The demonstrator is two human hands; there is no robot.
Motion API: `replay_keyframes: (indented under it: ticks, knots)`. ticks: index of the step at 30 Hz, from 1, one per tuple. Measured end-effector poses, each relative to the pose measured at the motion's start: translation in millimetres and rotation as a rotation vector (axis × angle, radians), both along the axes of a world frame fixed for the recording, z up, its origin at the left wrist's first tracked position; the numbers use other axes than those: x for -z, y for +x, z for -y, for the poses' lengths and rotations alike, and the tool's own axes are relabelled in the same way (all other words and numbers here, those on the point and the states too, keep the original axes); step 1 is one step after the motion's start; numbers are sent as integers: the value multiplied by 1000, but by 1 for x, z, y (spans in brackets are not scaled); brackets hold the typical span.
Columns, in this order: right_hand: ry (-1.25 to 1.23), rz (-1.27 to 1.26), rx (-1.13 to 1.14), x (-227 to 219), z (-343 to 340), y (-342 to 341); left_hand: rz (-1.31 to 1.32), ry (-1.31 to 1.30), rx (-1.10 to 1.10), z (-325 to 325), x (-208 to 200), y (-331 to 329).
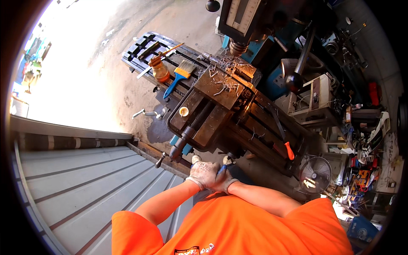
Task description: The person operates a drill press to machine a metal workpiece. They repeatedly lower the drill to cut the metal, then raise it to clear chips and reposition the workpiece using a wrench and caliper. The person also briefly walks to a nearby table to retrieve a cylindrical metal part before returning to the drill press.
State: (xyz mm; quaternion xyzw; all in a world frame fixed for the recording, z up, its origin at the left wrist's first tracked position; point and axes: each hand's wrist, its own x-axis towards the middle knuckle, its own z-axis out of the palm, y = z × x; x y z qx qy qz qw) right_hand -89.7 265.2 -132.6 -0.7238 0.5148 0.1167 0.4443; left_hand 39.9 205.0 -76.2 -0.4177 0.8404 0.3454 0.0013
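Note:
In worn, pale work gloves, my left hand and my right hand are pressed together close to my body, fingers curled in. Whether anything is between them is hidden. Just beyond them stands a milling machine's vise on a slotted table. A metal workpiece sits at its far end under the spindle, with curled metal chips around it. On the vise body rests a small cup. A blue-handled paintbrush lies beside the vise, next to a jar of amber liquid with a brush in it.
A red-handled file lies on the table's right part. Left of my hands are a crank handle and a ribbed grey metal panel. A fan stands at right, near cluttered shelves. A black-knobbed lever juts out above the table.

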Motion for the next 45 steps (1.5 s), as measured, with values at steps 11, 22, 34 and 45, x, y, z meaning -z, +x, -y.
replay_keyframes:
  ticks: [11,22,34,45]
  knots:
    - [42,50,-10,25,-2,0,22,15,21,1,11,0]
    - [149,108,73,0,11,3,1,5,6,5,12,-1]
    - [46,156,158,34,0,-4,138,94,12,7,3,-12]
    - [-176,140,-80,5,35,-21,28,-136,-143,4,23,-24]
